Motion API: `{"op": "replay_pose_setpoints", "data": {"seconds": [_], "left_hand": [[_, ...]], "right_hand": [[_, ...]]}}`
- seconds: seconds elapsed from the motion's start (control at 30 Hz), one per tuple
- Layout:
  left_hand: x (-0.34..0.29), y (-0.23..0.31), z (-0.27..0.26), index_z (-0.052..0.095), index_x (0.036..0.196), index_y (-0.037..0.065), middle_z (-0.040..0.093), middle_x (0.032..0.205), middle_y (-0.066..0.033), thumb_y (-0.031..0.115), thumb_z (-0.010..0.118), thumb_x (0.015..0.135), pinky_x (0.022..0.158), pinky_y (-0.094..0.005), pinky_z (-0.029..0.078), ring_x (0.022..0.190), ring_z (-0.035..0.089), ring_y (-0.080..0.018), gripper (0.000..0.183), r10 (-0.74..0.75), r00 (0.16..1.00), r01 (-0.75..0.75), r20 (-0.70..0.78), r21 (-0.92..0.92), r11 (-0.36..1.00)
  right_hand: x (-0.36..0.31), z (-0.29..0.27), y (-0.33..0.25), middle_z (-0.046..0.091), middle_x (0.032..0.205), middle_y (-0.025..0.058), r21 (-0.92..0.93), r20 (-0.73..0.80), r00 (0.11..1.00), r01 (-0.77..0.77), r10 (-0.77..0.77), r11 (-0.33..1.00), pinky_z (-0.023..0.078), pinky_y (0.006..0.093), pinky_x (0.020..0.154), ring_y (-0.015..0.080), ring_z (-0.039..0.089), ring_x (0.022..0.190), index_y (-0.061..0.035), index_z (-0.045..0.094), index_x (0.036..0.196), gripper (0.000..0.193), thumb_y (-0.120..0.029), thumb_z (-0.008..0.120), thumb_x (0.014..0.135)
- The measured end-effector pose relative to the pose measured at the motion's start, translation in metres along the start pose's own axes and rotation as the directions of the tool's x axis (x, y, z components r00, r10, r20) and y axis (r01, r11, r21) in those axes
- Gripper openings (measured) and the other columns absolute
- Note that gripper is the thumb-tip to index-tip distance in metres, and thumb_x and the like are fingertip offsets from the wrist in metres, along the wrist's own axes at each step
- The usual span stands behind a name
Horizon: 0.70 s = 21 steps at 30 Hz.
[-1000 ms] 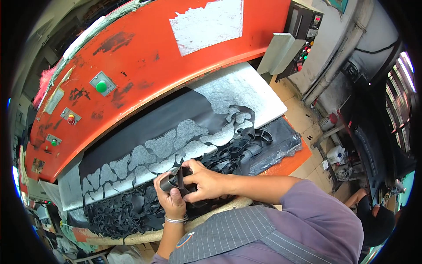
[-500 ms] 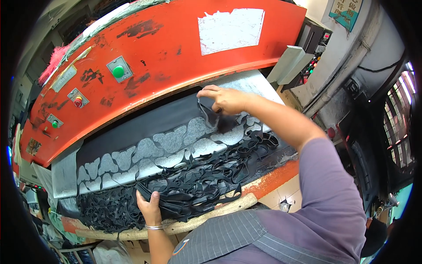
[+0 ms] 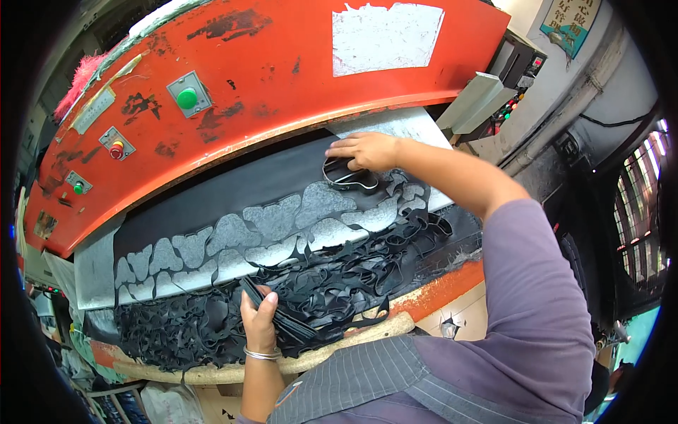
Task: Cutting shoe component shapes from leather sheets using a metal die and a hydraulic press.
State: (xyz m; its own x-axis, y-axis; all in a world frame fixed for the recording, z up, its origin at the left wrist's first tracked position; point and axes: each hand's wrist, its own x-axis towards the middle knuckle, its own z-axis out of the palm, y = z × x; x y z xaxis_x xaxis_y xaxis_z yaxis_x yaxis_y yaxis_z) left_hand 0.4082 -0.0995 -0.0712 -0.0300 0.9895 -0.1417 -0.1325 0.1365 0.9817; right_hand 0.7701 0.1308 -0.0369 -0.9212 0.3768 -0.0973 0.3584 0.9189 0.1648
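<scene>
With fingers of the right hand closed on the upper edge of a hollow cutter, upper centre of frame; set below those fingers, over the black sheet, long axis roughly left-right, right hand nearer. Clasped in left hand, lower centre: stacked dark pieces.

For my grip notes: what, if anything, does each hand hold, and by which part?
The left hand holds a black stack near its upper end; the right hand, a curved die, by its far rim.
</scene>
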Motion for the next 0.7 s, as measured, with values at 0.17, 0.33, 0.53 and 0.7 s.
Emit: {"op": "replay_pose_setpoints", "data": {"seconds": [0.17, 0.33, 0.53, 0.7], "left_hand": [[0.028, 0.011, 0.03, 0.055, 0.096, 0.003, 0.051, 0.085, 0.0005, 0.021, 0.066, 0.081, 0.07, -0.0226, 0.038, 0.075, 0.045, -0.008, 0.026, -0.003, 0.997, 0.0, 0.083, 0.04, 0.999], [0.077, 0.009, 0.077, 0.058, 0.105, 0.0, 0.06, 0.089, -0.0048, 0.026, 0.069, 0.081, 0.075, -0.0296, 0.045, 0.081, 0.054, -0.0131, 0.037, 0.046, 0.976, -0.108, 0.213, 0.291, 0.951], [0.155, -0.024, 0.119, 0.049, 0.128, -0.003, 0.055, 0.124, -0.0221, 0.035, 0.069, 0.081, 0.101, -0.039, 0.037, 0.117, 0.05, -0.0302, 0.064, 0.087, 0.938, -0.268, 0.336, 0.544, 0.795], [0.156, -0.016, 0.147, 0.035, 0.141, -0.004, 0.04, 0.144, -0.0236, 0.042, 0.064, 0.082, 0.116, -0.0458, 0.004, 0.139, 0.027, -0.0367, 0.08, 0.012, 0.89, -0.322, 0.456, 0.608, 0.726]], "right_hand": [[-0.041, 0.038, -0.062, 0.044, 0.142, 0.0178, 0.534, -0.193, 0.651, -0.559, 0.735, 0.635, 0.033, 0.0443, 0.107, 0.0339, 0.042, 0.131, -0.0127, 0.047, 0.136, 0.067, -0.007, 0.061, 0.07], [-0.043, 0.051, -0.11, 0.055, 0.129, 0.021, 0.755, -0.112, 0.469, -0.533, 0.876, 0.382, 0.032, 0.045, 0.106, 0.0353, 0.049, 0.122, -0.0077, 0.033, 0.144, 0.086, -0.035, 0.074, 0.074], [-0.028, 0.054, -0.11, 0.059, 0.123, 0.0148, 0.735, -0.203, 0.374, -0.553, 0.905, 0.393, 0.034, 0.0433, 0.102, 0.0322, 0.052, 0.117, -0.0148, 0.042, 0.141, 0.071, -0.03, 0.073, 0.079], [-0.046, 0.07, -0.098, 0.062, 0.119, 0.0118, 0.721, -0.259, 0.354, -0.549, 0.899, 0.423, 0.035, 0.0415, 0.1, 0.0289, 0.054, 0.115, -0.0147, 0.057, 0.13, 0.057, -0.026, 0.074, 0.076]]}}
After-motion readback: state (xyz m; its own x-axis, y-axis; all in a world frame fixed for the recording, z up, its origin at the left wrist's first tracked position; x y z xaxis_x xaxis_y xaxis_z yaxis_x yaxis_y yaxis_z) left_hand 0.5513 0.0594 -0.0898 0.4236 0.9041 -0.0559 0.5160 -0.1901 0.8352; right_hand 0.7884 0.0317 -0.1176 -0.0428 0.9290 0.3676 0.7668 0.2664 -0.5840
